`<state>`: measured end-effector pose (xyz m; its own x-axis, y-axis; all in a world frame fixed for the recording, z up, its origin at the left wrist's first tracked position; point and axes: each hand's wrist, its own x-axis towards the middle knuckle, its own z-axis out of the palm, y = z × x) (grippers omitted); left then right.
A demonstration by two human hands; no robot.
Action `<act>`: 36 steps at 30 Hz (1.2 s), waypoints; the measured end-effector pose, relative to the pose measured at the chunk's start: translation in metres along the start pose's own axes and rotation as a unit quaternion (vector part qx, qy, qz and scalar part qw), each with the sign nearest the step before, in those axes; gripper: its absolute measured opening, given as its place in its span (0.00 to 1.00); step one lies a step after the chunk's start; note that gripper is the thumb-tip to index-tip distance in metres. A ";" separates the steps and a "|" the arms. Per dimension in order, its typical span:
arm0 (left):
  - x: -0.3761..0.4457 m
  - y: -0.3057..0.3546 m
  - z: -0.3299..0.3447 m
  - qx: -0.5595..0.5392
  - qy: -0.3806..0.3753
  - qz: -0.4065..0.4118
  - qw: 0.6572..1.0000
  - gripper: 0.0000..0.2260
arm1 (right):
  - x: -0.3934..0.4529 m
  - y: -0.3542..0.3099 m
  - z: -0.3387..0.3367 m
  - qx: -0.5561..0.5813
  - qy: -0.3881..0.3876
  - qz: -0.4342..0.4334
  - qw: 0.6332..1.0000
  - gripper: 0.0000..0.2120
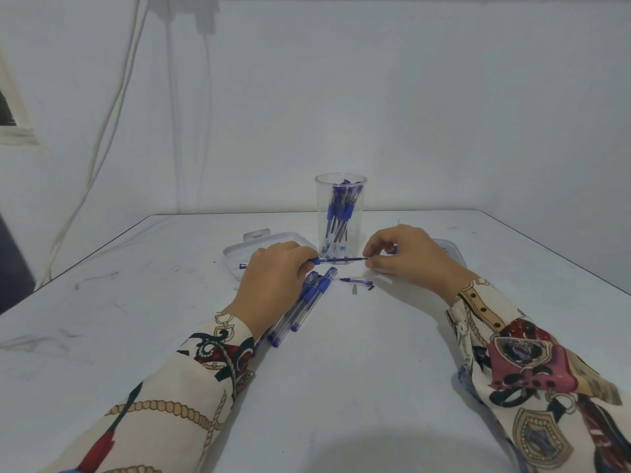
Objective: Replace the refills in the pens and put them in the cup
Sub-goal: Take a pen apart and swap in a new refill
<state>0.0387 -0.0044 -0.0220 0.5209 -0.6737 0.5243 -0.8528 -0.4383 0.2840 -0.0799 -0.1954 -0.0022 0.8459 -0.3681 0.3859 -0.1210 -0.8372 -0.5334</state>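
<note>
A: What is the figure showing?

B: The left hand [273,271] is gripping a pen barrel [316,260] while the right hand [399,250] is pinching the refill [345,259] by its far end, just in front of the cup [340,220], which is already holding several pens.

A: How is the step best done?

B: By keeping refill and barrel in one line and sliding straight; a tilt is probably going to bend it. Spare pens [304,302] and a cap [356,280] are lying on the counter [341,387].

A: Any writing?

B: None is reading at this distance.
</note>
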 end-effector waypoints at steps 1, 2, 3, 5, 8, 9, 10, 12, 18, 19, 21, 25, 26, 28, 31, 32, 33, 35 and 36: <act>0.000 0.000 0.000 0.001 -0.002 0.001 1.000 0.12 | 0.000 0.000 0.001 0.001 -0.003 -0.001 1.000 0.08; 0.000 0.000 0.000 0.002 -0.004 0.001 1.000 0.12 | 0.001 -0.001 0.002 0.001 -0.006 -0.003 1.000 0.08; 0.000 0.000 0.001 0.002 -0.004 0.001 1.000 0.12 | 0.001 -0.001 0.003 -0.001 -0.010 -0.004 1.000 0.07; 0.000 0.000 0.002 0.004 -0.003 0.007 1.000 0.12 | 0.001 -0.004 0.004 -0.005 -0.017 -0.008 1.000 0.05; 0.001 0.000 0.004 0.014 -0.011 0.011 1.000 0.12 | -0.001 -0.008 0.005 0.005 -0.024 -0.017 1.000 0.05; 0.001 0.001 0.004 0.020 -0.015 0.011 1.000 0.13 | -0.002 -0.010 0.006 0.014 -0.027 -0.019 0.999 0.05; 0.001 0.001 0.005 0.025 -0.017 0.014 0.999 0.13 | -0.003 -0.012 0.007 0.024 -0.029 -0.019 0.999 0.05; 0.001 0.002 0.005 0.029 -0.015 0.026 0.999 0.13 | -0.004 -0.014 0.008 0.046 -0.033 -0.020 0.998 0.05; 0.000 0.005 0.008 0.034 -0.018 0.053 0.998 0.13 | -0.005 -0.016 0.012 0.086 -0.047 -0.015 0.995 0.06; 0.000 0.005 0.009 0.034 -0.018 0.056 0.998 0.13 | -0.005 -0.017 0.013 0.088 -0.050 -0.014 0.995 0.06; 0.001 0.005 0.011 0.033 -0.016 0.061 0.997 0.12 | -0.005 -0.019 0.013 0.097 -0.056 -0.011 0.994 0.06; 0.001 0.006 0.012 0.038 -0.011 0.068 0.997 0.11 | -0.007 -0.022 0.014 0.113 -0.067 -0.008 0.991 0.06; 0.001 0.006 0.012 0.038 -0.013 0.068 0.997 0.12 | -0.007 -0.022 0.014 0.114 -0.070 -0.006 0.991 0.06; 0.001 0.006 0.012 0.041 -0.019 0.067 0.997 0.12 | -0.006 -0.022 0.015 0.111 -0.073 0.002 0.991 0.07; 0.000 0.004 0.010 0.040 -0.020 0.067 0.997 0.12 | -0.003 -0.020 0.012 0.095 -0.071 0.017 0.993 0.08; 0.000 0.003 0.010 0.038 -0.017 0.066 0.997 0.12 | -0.003 -0.019 0.011 0.085 -0.072 0.024 0.993 0.08; 0.000 0.003 0.009 0.035 -0.015 0.064 0.997 0.12 | -0.004 -0.017 0.009 0.072 -0.074 0.030 0.994 0.07; 0.000 0.002 0.009 0.031 -0.013 0.056 0.998 0.13 | -0.005 -0.014 0.008 0.048 -0.087 0.039 0.994 0.04; 0.000 0.001 0.009 0.031 -0.014 0.052 0.998 0.13 | -0.005 -0.014 0.008 0.040 -0.100 0.044 0.993 0.04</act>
<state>0.0380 -0.0104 -0.0291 0.4308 -0.7332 0.5262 -0.8988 -0.4007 0.1776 -0.0787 -0.1788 -0.0031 0.9210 -0.3441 0.1829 -0.1638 -0.7678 -0.6194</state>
